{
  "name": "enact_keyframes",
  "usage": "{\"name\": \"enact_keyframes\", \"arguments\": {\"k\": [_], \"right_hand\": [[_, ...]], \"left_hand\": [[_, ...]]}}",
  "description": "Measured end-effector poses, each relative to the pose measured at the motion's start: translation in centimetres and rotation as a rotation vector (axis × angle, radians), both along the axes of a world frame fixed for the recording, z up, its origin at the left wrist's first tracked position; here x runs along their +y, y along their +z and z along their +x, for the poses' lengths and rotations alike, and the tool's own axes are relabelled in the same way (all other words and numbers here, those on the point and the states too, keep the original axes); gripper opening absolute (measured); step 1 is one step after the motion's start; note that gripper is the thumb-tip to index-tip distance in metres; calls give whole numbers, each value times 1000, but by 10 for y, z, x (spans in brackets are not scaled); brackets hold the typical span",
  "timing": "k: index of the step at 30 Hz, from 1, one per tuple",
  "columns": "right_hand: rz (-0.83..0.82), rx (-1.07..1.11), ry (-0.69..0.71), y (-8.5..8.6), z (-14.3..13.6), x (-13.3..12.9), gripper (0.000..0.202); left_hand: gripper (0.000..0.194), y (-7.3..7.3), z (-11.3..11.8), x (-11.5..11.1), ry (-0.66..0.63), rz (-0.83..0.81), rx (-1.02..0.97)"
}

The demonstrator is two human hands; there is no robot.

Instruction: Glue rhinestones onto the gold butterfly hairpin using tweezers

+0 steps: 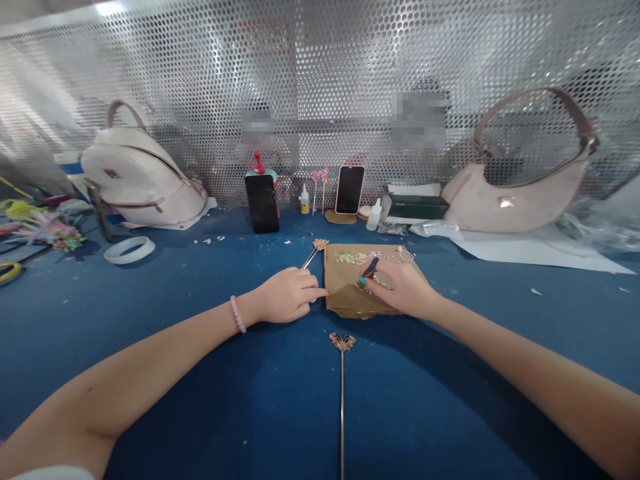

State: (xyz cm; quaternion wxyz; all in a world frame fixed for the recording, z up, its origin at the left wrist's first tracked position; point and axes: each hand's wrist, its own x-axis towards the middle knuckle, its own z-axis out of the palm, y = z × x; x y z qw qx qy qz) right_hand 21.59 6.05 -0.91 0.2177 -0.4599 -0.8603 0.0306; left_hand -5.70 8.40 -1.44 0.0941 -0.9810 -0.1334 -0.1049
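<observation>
My left hand (293, 295) rests on the table with its index finger stretched to the left edge of a piece of brown cardboard (345, 300). The rods of gold hairpins (320, 245) run down beside that hand. Over the cardboard, my right hand (400, 287) pinches a slim dark tool (371, 268), whose exact kind I cannot make out; something teal shows by the fingertips. Small loose pieces lie in green (345, 257), gold (361, 258) and pink (376, 255) piles, others partly under the right hand. A gold butterfly hairpin (343, 343) lies in front, its long rod pointing toward me.
Along the back stand a pale backpack (140, 177), two phones (263, 203) (350, 190), glue bottles (305, 200) (374, 215), a dark green box (417, 207) and a pale handbag (520, 193). A white tape roll (130, 250) lies left. Behind rises a perforated metal screen (340, 80).
</observation>
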Motion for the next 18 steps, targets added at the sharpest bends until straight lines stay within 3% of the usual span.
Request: {"name": "enact_keyframes", "arguments": {"k": [10,18], "right_hand": [[-10,-8,17,2,-1,0,22],[-13,-13,24,2,-1,-1,21]], "left_hand": [[34,-1,0,-1,39,30,-29],[14,-1,-1,-2,91,42,-52]]}}
